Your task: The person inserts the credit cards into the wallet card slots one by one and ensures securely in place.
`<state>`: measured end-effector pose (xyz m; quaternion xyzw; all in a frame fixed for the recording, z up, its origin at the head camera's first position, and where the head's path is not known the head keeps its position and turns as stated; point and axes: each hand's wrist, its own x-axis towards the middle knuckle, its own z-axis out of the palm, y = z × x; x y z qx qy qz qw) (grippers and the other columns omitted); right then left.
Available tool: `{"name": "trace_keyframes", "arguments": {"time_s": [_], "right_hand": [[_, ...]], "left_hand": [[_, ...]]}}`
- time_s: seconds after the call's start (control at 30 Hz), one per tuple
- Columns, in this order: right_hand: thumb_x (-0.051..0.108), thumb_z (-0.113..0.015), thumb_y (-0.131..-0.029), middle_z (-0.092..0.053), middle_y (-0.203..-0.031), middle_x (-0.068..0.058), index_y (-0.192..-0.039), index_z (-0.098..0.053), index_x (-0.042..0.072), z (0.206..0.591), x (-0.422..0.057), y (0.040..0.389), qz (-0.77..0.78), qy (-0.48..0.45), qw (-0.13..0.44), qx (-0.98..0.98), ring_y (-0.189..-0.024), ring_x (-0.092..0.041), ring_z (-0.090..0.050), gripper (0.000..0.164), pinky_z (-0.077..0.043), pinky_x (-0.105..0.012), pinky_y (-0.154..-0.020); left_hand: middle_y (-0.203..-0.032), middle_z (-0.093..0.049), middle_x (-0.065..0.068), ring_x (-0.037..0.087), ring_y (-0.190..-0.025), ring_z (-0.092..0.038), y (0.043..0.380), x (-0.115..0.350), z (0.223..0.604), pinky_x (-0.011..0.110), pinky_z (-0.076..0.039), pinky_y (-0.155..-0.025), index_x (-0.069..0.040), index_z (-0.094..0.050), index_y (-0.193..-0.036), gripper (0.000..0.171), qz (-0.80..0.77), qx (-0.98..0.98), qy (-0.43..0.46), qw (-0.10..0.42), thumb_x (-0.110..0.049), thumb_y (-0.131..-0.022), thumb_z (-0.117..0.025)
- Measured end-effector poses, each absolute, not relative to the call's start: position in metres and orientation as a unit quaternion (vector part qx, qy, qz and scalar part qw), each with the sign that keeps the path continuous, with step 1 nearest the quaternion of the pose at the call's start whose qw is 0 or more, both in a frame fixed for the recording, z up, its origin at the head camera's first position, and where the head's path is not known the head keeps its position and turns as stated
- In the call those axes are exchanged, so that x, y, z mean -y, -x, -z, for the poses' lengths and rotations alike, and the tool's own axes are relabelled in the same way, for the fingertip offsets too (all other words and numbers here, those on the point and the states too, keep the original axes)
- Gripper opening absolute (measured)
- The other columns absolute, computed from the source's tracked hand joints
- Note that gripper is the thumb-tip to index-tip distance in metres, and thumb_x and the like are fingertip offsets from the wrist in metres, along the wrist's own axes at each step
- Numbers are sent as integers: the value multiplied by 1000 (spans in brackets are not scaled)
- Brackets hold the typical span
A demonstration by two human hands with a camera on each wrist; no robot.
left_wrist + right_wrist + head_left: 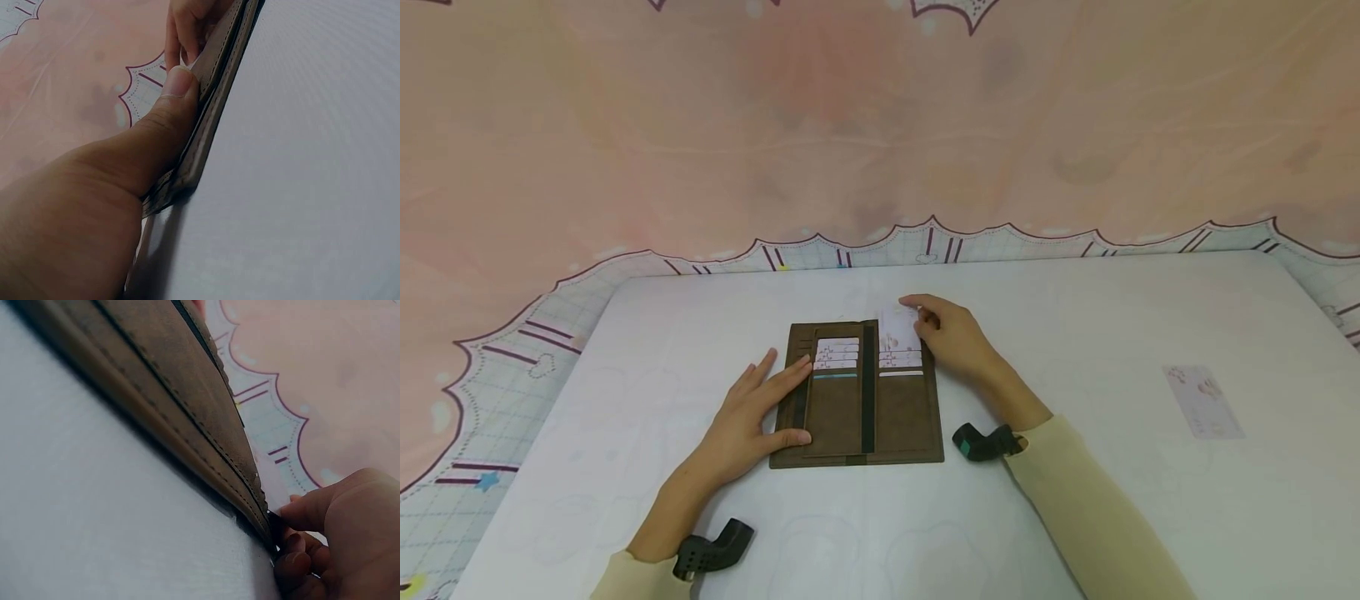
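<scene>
A brown leather wallet (907,417) lies spread flat on the white table, with a dark band down its middle. My left hand (741,421) rests on its left edge, fingers spread, and in the left wrist view the thumb (178,94) presses on the leather. At the top right slots, my right hand (953,337) holds a pale printed card (895,329) by its upper edge and side. That card stands well above the other cards (900,360) in the right column. More cards (837,354) sit in the left slots. In the right wrist view, curled fingers (294,565) are at the wallet's corner.
Another pale printed card (1204,402) lies by itself on the table (1112,333) at the right. A patterned cloth (925,246) borders the table's far edge. Black wrist devices (713,546) are worn on both wrists.
</scene>
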<state>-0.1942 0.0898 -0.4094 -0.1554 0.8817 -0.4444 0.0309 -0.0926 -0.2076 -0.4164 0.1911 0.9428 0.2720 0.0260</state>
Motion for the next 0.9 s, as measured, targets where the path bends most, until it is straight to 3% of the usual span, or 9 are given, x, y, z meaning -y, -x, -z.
{"name": "trace_keyframes", "arguments": {"time_s": [0.9], "right_hand": [[4,-57,-92,-51,-85,-4,-117,-67,10,411,-90,195,445,159,28,-881,-78,-19,-47,28,-39,-31,-68]], "left_hand": [[-151,-37,2,32,-145,-7,92,207,416,56,-4,-114,-23,-37,-149,91,-274,-943,-190,21,-41,-72,-81]]}}
